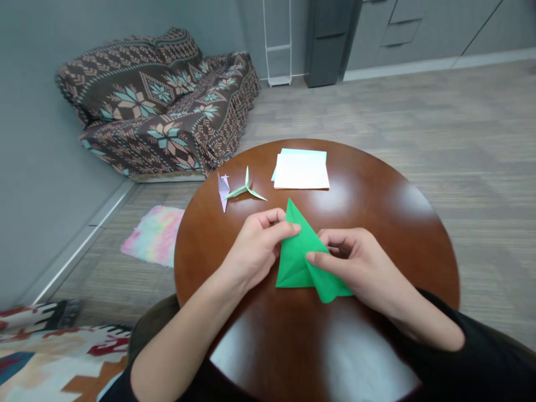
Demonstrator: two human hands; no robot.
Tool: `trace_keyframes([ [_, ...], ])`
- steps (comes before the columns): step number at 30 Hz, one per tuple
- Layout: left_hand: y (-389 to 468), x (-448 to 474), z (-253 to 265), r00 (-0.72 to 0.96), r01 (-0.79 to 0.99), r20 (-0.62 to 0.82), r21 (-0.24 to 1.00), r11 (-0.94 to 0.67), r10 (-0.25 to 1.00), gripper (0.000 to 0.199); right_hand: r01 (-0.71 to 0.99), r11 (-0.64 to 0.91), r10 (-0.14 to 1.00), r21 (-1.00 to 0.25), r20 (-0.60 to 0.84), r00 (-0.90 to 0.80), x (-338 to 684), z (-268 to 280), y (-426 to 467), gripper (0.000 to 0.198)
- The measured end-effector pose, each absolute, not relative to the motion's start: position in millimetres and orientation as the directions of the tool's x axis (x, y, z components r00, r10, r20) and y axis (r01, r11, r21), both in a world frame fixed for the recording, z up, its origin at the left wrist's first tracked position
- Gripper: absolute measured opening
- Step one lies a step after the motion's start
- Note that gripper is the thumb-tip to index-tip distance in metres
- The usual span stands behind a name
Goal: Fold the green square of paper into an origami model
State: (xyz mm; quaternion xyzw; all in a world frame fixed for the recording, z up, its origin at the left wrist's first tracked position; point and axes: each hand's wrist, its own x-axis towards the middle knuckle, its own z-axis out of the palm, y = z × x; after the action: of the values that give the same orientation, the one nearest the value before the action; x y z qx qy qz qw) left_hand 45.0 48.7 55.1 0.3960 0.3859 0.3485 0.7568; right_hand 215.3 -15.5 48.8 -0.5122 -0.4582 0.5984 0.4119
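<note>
Between my hands is a sheet of green paper (296,262), folded into a roughly triangular shape with crease lines on its face. My left hand (262,240) pinches its upper left edge, thumb on the front and fingers behind. On the right, my right hand (355,259) grips the slanting side, its thumb pressed on the front. A lower flap bulges out in a curl under that thumb. The fingers behind the paper are partly hidden. The paper is held just over the brown round table (402,245).
At the table's far side lie white paper (302,171) and a pale blue sheet (304,151) beneath it. Left of these sit a light green three-armed paper piece (247,188) and a folded purple paper piece (223,192). A patterned sofa (167,106) stands beyond.
</note>
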Motion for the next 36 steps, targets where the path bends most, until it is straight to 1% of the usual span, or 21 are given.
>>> trace_keyframes([
  [5,55,43,56,0.433,-0.308,-0.257,0.858,0.410,0.864,0.032,0.011,-0.251,0.952,-0.968,-0.249,-0.179,214,49,-16,0.019],
  [15,55,44,52,0.368,-0.391,-0.248,0.833,0.391,0.896,0.021,0.065,-0.256,0.941,-0.965,-0.264,-0.214,216,42,-15,0.019],
  [20,64,40,49,0.304,-0.414,-0.219,0.846,0.335,0.927,0.014,0.079,-0.276,0.924,-0.958,-0.287,-0.251,215,41,-17,0.018],
  [24,67,37,50,0.254,-0.446,-0.183,0.849,0.283,0.950,0.013,0.040,-0.321,0.927,-0.946,-0.322,-0.193,217,41,-15,0.021],
  [26,64,38,51,0.298,-0.405,-0.161,0.871,0.277,0.941,0.016,0.016,-0.344,0.928,-0.939,-0.343,-0.147,220,41,-13,0.023],
  [29,57,41,52,0.431,-0.238,-0.135,0.937,0.257,0.892,0.018,0.002,-0.350,0.930,-0.937,-0.348,-0.116,223,43,-11,0.024],
  [31,52,42,52,0.487,-0.162,-0.138,0.956,0.244,0.863,0.018,0.008,-0.347,0.932,-0.938,-0.345,-0.111,224,44,-11,0.023],
  [33,50,43,51,0.504,-0.139,-0.148,0.958,0.250,0.851,0.020,0.019,-0.338,0.934,-0.941,-0.338,-0.115,223,44,-11,0.022],
  [36,49,43,51,0.485,-0.151,-0.158,0.954,0.260,0.860,0.020,0.041,-0.321,0.937,-0.946,-0.323,-0.132,222,44,-11,0.020],
])
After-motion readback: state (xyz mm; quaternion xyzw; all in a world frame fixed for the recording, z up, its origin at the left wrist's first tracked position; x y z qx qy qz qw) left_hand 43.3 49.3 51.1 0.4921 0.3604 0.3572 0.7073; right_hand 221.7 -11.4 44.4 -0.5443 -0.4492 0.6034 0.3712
